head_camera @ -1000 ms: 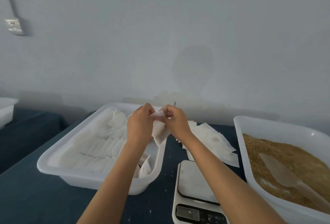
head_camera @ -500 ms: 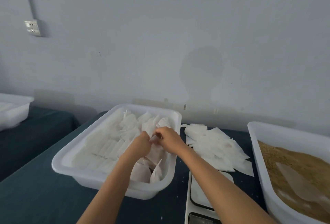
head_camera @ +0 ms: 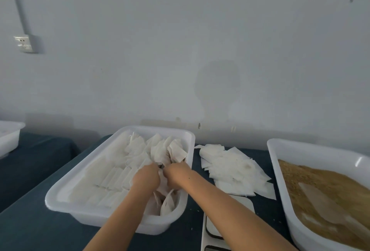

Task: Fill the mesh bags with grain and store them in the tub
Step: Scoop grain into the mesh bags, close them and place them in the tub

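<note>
Tub at the worktop's middle is largely packed with filled bags. Left hand and right hand pinch one bag down into it. Empty bags and grain remain, so more filling is left.

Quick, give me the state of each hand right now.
Left hand: down in the tub, pinching a mesh bag.
Right hand: pinching the same mesh bag.
</note>
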A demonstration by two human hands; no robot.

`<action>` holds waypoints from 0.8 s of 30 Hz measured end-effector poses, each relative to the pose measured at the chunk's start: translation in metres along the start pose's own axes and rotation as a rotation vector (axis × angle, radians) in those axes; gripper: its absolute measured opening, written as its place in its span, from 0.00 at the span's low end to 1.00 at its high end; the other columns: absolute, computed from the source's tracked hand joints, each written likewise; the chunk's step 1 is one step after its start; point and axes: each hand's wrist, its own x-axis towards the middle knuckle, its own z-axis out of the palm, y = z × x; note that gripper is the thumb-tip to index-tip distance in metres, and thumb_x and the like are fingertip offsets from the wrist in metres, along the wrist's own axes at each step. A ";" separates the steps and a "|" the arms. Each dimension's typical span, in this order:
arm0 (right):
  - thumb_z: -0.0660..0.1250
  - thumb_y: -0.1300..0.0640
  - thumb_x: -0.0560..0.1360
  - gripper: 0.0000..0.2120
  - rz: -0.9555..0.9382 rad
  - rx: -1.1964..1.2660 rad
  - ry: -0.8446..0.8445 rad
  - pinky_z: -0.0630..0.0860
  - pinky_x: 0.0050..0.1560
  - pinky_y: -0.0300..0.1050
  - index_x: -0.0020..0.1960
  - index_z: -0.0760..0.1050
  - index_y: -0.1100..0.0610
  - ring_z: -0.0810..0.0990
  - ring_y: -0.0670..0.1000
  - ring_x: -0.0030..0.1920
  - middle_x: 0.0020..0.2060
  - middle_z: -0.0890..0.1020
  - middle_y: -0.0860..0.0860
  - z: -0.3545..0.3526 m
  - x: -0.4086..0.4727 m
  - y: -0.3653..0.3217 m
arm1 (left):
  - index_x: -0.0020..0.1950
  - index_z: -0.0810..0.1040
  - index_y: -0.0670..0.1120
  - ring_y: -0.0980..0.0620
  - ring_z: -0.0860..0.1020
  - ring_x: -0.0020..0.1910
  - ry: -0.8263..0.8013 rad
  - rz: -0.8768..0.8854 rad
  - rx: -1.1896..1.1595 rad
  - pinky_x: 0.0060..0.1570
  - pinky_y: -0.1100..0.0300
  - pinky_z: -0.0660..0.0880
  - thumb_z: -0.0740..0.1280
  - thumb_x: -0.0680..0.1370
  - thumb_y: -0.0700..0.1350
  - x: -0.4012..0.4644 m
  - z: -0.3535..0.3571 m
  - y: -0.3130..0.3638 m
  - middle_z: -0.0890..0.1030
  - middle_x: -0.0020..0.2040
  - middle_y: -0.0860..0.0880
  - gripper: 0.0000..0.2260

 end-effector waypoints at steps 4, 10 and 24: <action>0.61 0.60 0.77 0.20 -0.023 0.052 -0.083 0.70 0.52 0.48 0.69 0.67 0.59 0.76 0.58 0.57 0.60 0.76 0.58 -0.004 -0.004 0.007 | 0.65 0.69 0.42 0.48 0.74 0.63 0.003 -0.017 0.041 0.60 0.58 0.69 0.56 0.81 0.42 -0.001 -0.004 0.006 0.75 0.63 0.45 0.13; 0.56 0.63 0.76 0.18 0.053 0.479 0.499 0.69 0.60 0.50 0.66 0.69 0.56 0.72 0.57 0.62 0.64 0.73 0.54 -0.008 -0.025 0.054 | 0.58 0.67 0.43 0.46 0.77 0.54 0.087 0.012 0.001 0.44 0.59 0.68 0.58 0.80 0.43 -0.008 -0.015 0.018 0.77 0.55 0.45 0.08; 0.59 0.60 0.78 0.24 1.083 0.793 0.256 0.66 0.65 0.51 0.71 0.58 0.62 0.66 0.58 0.68 0.69 0.65 0.58 0.086 -0.052 0.164 | 0.50 0.67 0.47 0.53 0.72 0.40 0.325 0.175 -0.300 0.39 0.61 0.68 0.57 0.80 0.45 -0.013 -0.010 0.062 0.76 0.44 0.51 0.03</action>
